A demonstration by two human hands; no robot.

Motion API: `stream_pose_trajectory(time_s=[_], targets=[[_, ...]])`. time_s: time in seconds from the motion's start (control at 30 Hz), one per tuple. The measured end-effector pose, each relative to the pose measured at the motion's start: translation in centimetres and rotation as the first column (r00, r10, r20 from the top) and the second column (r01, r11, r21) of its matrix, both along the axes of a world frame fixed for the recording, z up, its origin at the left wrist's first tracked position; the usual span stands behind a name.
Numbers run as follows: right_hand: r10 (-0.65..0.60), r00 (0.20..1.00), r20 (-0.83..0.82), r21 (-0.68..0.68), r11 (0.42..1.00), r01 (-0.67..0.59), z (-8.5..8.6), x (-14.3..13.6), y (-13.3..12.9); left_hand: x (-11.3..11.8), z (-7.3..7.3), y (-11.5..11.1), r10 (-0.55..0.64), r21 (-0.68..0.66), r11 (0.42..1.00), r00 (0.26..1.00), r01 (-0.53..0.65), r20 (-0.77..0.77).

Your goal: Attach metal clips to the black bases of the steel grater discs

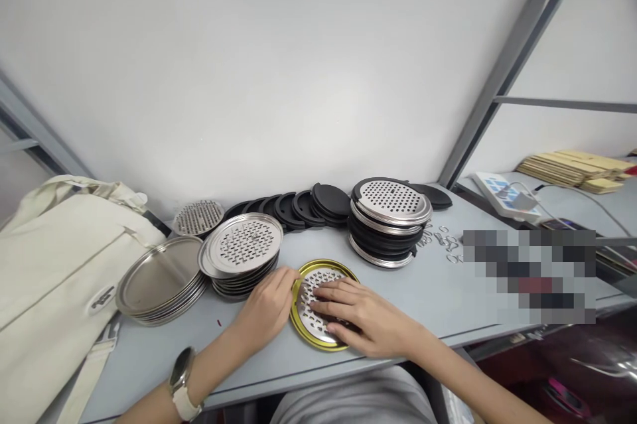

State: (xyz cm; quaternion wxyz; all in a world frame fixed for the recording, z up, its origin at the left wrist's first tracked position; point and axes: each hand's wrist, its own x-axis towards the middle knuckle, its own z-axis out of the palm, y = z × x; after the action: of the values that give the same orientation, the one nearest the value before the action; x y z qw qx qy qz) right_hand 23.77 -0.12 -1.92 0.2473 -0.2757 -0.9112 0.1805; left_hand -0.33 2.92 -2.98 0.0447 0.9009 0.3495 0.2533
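Note:
A round metal grater plate [310, 308] with cut holes lies inside a gold-coloured round rim [318, 344] on the table. My left hand [271, 301], below a wrist with a watch, has its fingers curled together at the rim's left edge; its fingertips are partly hidden. Across the plate my right hand [365, 318] lies with fingers stretched out and slightly apart, covering its right part. Left of my hands, a silver lid with a grater plate [249, 245] tops a stack. Behind the right hand stands a taller stack of black and silver round pieces [391, 225], with a perforated plate on top.
At the left are shallow round metal trays [159, 275], loose grater plates [199, 217] and a cream bag [60, 278]. Black discs [293, 208] lean in a row along the wall. Small metal rings [450, 245] lie at the right, beside a pixelated patch.

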Motion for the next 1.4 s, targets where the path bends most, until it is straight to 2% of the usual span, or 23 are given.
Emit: stream_pose_trajectory(time_s=[0.13, 0.5, 0.7, 1.1, 1.4], targets=[[0.0, 1.0, -0.003, -0.007, 1.0, 0.0, 0.0, 0.0, 0.0, 0.0, -0.2, 0.1, 0.001, -0.107, 0.994, 0.998, 0.005, 0.059], [0.013, 1.0, 0.015, -0.057, 0.998, -0.012, -0.2, -0.2, 0.1, 0.1, -0.6, -0.1, 0.01, -0.118, 0.993, 0.998, -0.003, 0.057], [-0.012, 1.0, -0.002, -0.034, 0.999, 0.012, -0.1, -0.2, 0.1, 0.1, -0.6, -0.1, 0.015, -0.129, 0.992, 1.0, -0.014, 0.008], [-0.024, 1.0, -0.009, 0.005, 1.0, 0.024, -1.1, -0.1, 0.5, 0.3, -0.7, 0.3, 0.006, -0.158, 0.987, 1.0, -0.009, -0.021], [-0.052, 0.998, -0.023, -0.046, 0.998, 0.05, -1.2, 0.1, 0.4, 0.4, -0.5, 0.2, -0.018, -0.204, 0.979, 1.0, 0.014, -0.019]])
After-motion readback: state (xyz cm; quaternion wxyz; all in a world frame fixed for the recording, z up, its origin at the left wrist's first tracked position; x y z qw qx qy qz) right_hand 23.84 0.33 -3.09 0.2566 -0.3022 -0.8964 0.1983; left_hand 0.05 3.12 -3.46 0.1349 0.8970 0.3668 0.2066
